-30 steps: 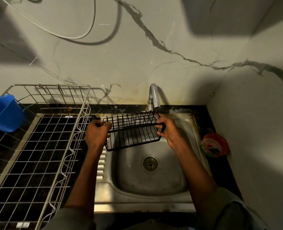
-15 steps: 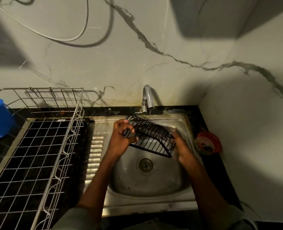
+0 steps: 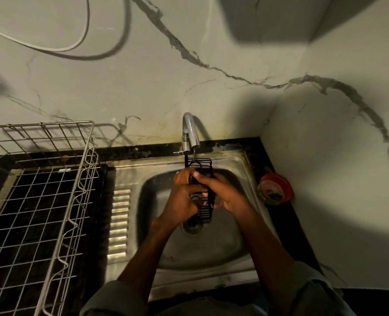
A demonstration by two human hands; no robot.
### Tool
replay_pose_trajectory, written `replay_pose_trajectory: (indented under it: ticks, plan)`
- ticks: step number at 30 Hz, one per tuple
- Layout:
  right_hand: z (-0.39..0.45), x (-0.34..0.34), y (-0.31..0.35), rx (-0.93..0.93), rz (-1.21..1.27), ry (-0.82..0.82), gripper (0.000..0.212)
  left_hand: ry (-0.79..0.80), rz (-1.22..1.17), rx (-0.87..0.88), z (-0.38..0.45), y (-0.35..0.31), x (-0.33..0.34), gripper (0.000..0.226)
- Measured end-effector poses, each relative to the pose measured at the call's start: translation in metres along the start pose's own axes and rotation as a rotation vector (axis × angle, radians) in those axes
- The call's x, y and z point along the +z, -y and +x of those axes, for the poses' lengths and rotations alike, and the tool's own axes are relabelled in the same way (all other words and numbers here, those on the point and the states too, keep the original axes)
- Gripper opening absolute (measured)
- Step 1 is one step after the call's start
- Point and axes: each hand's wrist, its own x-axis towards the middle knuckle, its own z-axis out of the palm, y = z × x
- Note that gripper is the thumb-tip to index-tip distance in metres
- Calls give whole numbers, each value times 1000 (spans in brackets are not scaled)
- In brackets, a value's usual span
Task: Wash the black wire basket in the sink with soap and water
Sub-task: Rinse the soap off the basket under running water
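The black wire basket (image 3: 200,165) stands on end over the steel sink (image 3: 211,247), seen edge-on, its top just under the tap's spout (image 3: 190,131). My left hand (image 3: 181,199) grips its left side and my right hand (image 3: 225,195) wraps its right side. My fingers cover the basket's middle. A thin stream of water seems to run from the spout onto the basket's top. The drain (image 3: 192,228) shows right below the basket's lower end.
A large silver wire dish rack (image 3: 52,201) fills the black counter to the left of the sink. A small red and green tub (image 3: 275,189) sits on the counter to the right, by the side wall. The marble wall stands close behind the tap.
The basket has turned from lying wide and flat between my hands to standing on end under the tap. Both hands have come together around its middle.
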Motion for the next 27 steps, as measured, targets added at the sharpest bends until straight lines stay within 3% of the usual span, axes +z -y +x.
replay_pose_trajectory:
  ticks: [3, 5, 8, 11, 16, 19, 23, 27]
  plan:
    - [7, 0, -6, 50, 104, 15, 40, 12, -56, 68, 0, 8, -11, 35]
    - [7, 2, -10, 56, 178, -8, 37, 41, -180, 16, -3, 9, -19, 43]
    - [6, 1, -17, 77, 248, -77, 39, -71, -552, -278, 0, 2, -30, 63]
    - [4, -2, -19, 14, 235, -73, 39, -204, -728, -586, 16, 2, -36, 44]
    - [2, -14, -22, -71, 128, -64, 50, -143, -903, -771, 45, -1, -30, 31]
    - [-3, -26, -30, -125, 117, -38, 30, -69, -822, -849, 64, 9, -26, 36]
    - [-10, -49, -30, -147, 234, -19, 21, -23, -570, -899, 70, 20, -22, 23]
    - [-13, -76, -27, -136, 233, 30, 30, 154, -315, -984, 45, 33, -13, 23]
